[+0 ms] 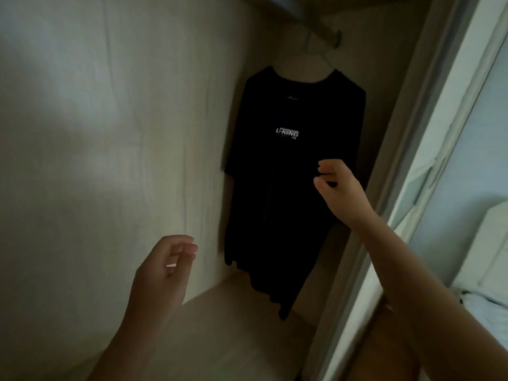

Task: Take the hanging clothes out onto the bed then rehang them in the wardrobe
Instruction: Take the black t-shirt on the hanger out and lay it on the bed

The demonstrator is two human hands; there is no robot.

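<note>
one wardrobe (110, 133) fills most of the view. its pale side panel runs to the left of the black t-shirt (297, 188), and its pale floor lies below the shirt's hem. the black t-shirt is the only garment seen inside. it hangs front outward and is not on the bed.

right of the shirt stands the pale door frame (428, 149). beyond that, well apart from the shirt, a corner of the bed (489, 303) shows white bedding.

the right hand (338, 188) is raised in front of the shirt's lower right half. its fingers are loosely curled, with the thumb a little apart from them (whether they touch the cloth cannot be told in the dim light). the left hand (165, 270) is lower, to the left of the hem. its fingers curl loosely toward the thumb and hold nothing.

above the shirt's collar a thin pale hanger (327, 62) hooks up to the rail (310, 23). on the shirt's chest sits small white lettering (287, 132).
</note>
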